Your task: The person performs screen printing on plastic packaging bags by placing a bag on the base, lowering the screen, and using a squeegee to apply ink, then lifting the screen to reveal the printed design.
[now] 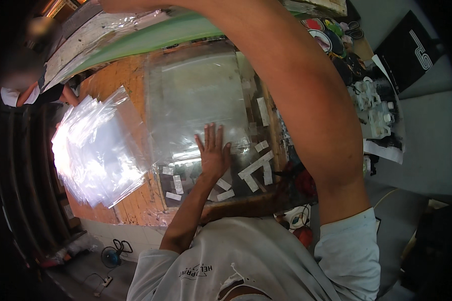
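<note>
My left hand (213, 154) lies flat, fingers spread, on the lower edge of a clear plastic sheet (201, 95), which looks like a bag. The sheet rests on a glassy panel set in the wooden table (130, 200). Across the upper view stretches my right arm; my right hand (123, 5) is at the top edge, beside a raised frame (80, 57) with a green surface (150, 34). Its fingers are cut off by the picture's rim. Left of the panel lies a loose pile of shiny clear plastic bags (103, 150).
Pale tape strips (256, 164) are stuck around the panel's near and right sides. At the right stand clear plastic bottles (379, 120), open tins (320, 41) and scissors (354, 30). Another person (30, 93) is at the far left. A small fan (111, 257) stands below the table.
</note>
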A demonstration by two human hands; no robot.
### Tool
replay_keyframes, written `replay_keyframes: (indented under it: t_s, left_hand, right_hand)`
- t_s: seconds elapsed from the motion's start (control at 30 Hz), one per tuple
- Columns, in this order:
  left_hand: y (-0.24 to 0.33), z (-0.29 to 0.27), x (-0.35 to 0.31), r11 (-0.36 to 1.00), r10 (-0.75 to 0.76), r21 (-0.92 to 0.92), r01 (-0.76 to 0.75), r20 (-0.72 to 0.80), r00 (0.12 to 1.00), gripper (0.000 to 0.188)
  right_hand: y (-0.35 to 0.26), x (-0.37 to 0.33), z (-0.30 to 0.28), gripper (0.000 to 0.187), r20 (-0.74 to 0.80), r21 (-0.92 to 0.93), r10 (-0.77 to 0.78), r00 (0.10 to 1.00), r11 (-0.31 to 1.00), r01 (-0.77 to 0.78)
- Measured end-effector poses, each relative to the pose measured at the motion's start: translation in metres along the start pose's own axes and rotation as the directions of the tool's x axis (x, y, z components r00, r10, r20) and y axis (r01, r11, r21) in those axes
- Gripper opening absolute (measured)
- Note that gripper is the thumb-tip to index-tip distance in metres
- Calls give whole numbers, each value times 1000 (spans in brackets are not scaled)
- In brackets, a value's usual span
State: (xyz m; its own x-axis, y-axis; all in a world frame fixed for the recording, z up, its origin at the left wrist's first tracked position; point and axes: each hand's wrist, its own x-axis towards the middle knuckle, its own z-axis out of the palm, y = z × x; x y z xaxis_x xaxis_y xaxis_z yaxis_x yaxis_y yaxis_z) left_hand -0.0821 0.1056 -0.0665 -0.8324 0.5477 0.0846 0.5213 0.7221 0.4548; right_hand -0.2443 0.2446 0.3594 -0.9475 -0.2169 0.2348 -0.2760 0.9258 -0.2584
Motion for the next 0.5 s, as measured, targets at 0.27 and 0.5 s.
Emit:
replay_keyframes:
  t_s: [0.27,0.5]
  left_hand:
    - [-5,-9,-22,995,-42,88,41,6,999,63]
    - [-6,-10,-28,999,2,54,-2,13,1000,61]
  right_hand:
    - [6,-14,-1,29,-60,109,-94,994,989,100]
    - [5,-15,3,31,0,146,-70,998,987,69]
